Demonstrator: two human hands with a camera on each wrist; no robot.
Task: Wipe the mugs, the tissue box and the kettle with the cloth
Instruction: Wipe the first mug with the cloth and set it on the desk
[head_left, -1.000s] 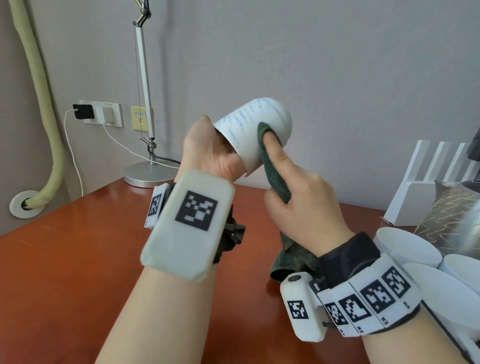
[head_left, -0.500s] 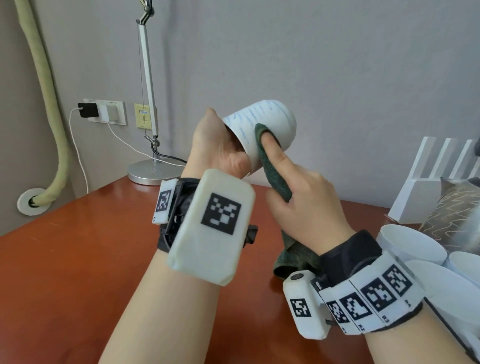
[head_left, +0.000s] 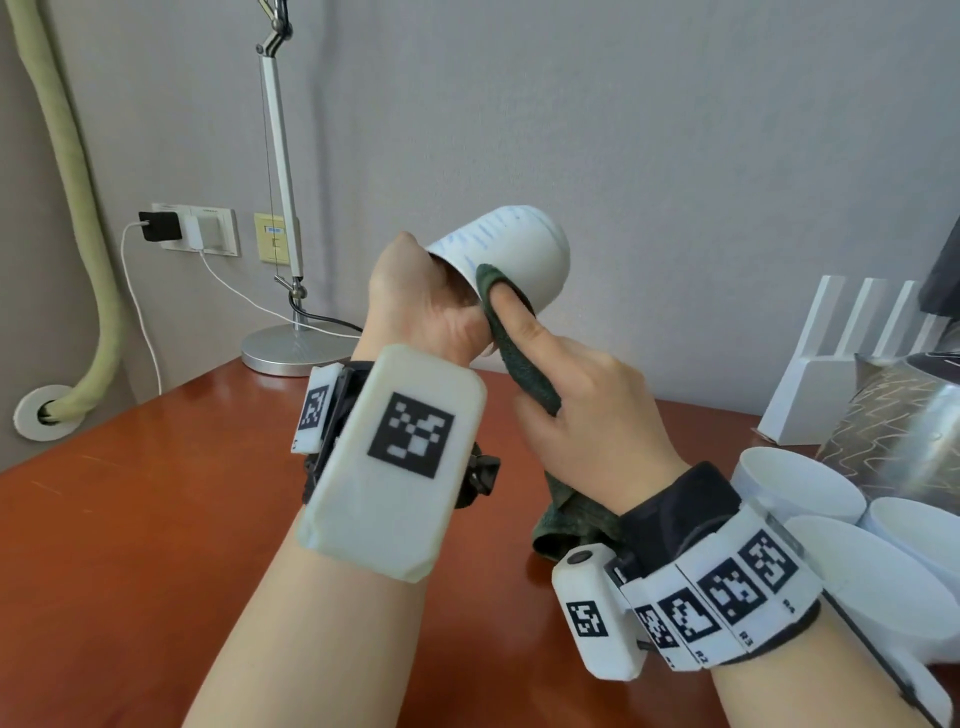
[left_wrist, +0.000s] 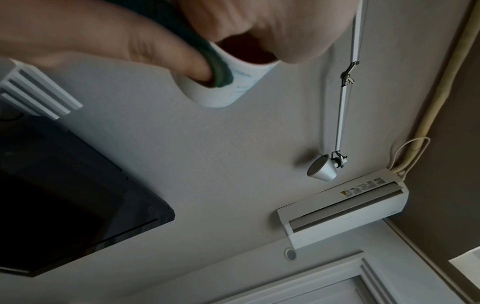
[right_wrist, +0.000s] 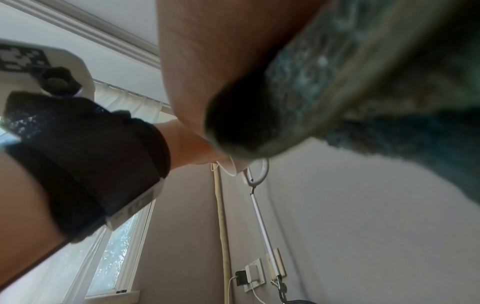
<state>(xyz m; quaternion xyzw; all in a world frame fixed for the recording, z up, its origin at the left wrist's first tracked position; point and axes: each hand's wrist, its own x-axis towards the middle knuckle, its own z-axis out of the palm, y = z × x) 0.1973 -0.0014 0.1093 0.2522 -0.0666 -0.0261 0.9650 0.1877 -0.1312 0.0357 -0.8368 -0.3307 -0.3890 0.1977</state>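
Left hand (head_left: 426, 306) still grips the raised mug (head_left: 511, 257) while right hand (head_left: 587, 410), clutching the cloth (head_left: 519, 358), has slid nearer its rim, so wiping continues.

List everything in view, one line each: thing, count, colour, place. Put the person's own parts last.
mug: 1, white with blue marks, held up tilted above the table
cloth: 1, dark green, pressed on the mug's side, its tail hanging below the right hand
other mugs: at least 3, white, right edge of the table
kettle: 1, silvery with a wavy pattern, behind those mugs
table: 1, reddish-brown
desk lamp: 1, silver, back of the table
white stand: 1, right, against the wall
wall sockets: white, one with a black charger
air conditioner: 1, white, high on the wall
left hand: grips the mug at its mouth
right hand: pinches the cloth, forefinger on the mug
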